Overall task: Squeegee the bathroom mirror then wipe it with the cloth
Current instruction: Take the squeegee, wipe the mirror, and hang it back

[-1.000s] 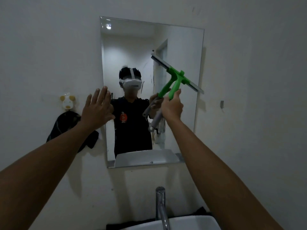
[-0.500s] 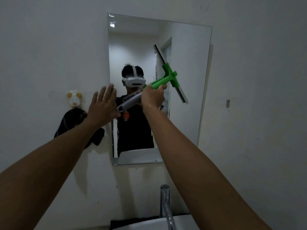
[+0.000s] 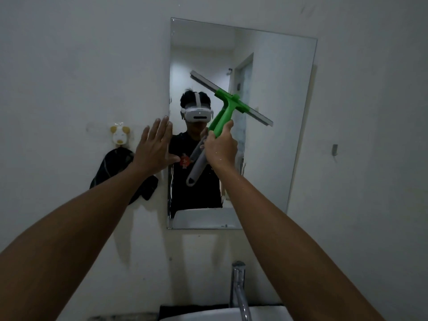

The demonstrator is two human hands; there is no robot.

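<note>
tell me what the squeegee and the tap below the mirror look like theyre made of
Squeegee: the head and upper handle look like matte green moulded plastic, the lower handle grey, maybe rubbery, and the blade strip a pale grey whose material I cannot tell. Tap: probably chromed metal, given its bright, mirror-like highlights.

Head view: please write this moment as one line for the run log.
phase: squeegee | right hand: grips green-and-grey plastic squeegee, blade tilted on rectangular wall mirror | left hand: open, flat at mirror's left edge | cloth wipe: not started
</note>
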